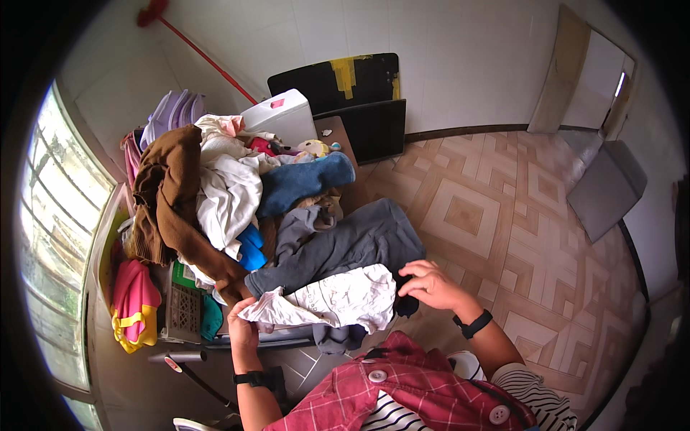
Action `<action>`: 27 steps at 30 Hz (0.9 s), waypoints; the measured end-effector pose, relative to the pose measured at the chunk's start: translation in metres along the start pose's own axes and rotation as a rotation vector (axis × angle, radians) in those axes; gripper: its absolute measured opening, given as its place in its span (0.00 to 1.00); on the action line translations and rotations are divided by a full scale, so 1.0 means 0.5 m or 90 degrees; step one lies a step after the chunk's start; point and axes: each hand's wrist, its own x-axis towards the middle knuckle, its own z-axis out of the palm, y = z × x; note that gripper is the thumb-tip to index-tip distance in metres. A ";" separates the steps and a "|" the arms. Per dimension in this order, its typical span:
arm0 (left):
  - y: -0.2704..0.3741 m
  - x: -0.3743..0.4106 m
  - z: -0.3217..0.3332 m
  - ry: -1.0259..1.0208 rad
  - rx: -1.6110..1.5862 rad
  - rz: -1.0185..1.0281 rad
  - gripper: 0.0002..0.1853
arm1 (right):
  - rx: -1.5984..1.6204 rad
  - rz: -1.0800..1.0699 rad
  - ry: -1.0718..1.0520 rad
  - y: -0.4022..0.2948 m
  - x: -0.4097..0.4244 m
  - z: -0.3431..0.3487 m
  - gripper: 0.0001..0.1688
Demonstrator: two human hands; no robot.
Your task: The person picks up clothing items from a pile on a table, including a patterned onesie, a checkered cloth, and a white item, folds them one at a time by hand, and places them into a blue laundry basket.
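My left hand (242, 326) grips one end of a white printed garment (345, 299), which lies stretched out in front of me. At its other end, my right hand (428, 285) is held with fingers spread, beside the cloth and not gripping it. Under and beyond the white garment lies a dark grey garment (345, 248). Farther back are a blue folded cloth (307, 180), a white garment (232, 188) and a brown knitted sweater (175, 183), heaped together on a brown table (345, 140).
A white box (283, 113) and a lilac bag (172, 116) stand behind the heap. Black panels (372, 129) lean on the wall. A plastic crate (183, 307) and a pink and yellow cloth (135, 307) are at left, near the window. A grey box-like object (606, 188) stands at right.
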 end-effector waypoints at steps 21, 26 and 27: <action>0.119 -0.103 -0.023 -0.173 -0.017 0.297 0.13 | 0.620 -0.129 0.138 -0.145 0.151 -0.055 0.11; 0.100 -0.069 -0.024 -0.116 0.015 0.242 0.10 | 0.564 0.119 0.103 -0.126 0.201 -0.041 0.10; 0.092 -0.078 -0.038 -0.092 0.065 0.228 0.10 | 0.547 0.112 0.135 -0.140 0.209 -0.048 0.10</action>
